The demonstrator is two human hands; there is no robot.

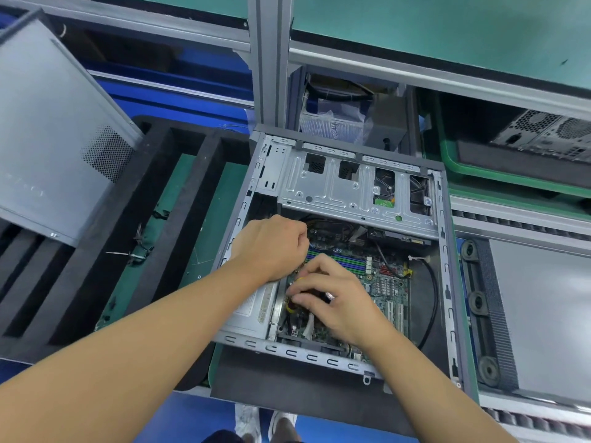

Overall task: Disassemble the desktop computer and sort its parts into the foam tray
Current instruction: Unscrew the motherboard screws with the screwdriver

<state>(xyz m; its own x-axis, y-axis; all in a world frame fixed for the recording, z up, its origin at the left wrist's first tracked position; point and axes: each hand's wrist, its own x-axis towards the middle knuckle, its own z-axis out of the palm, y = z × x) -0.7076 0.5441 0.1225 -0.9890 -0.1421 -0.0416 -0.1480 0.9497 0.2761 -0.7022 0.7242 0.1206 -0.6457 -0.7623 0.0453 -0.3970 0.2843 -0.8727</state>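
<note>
Head view: open computer case (pixel 335 187), right of foam tray (pixel 204 193) — left hand (pixel 271 247) fingers (pixel 299 238) curled, hold unclear; right hand (pixel 339 302) fingers (pixel 308 282) pinching yellow wiring (pixel 290 306) above motherboard (pixel 387 286).

The person is working with a bare left hand (pixel 271 247) and a bare right hand (pixel 339 302), and both forearms (pixel 128 346) are showing uncovered to the frame's edge. The feet are wearing pale, whitish shoes (pixel 281 422), with dark cloth (pixel 220 438) showing just beside them.
</note>
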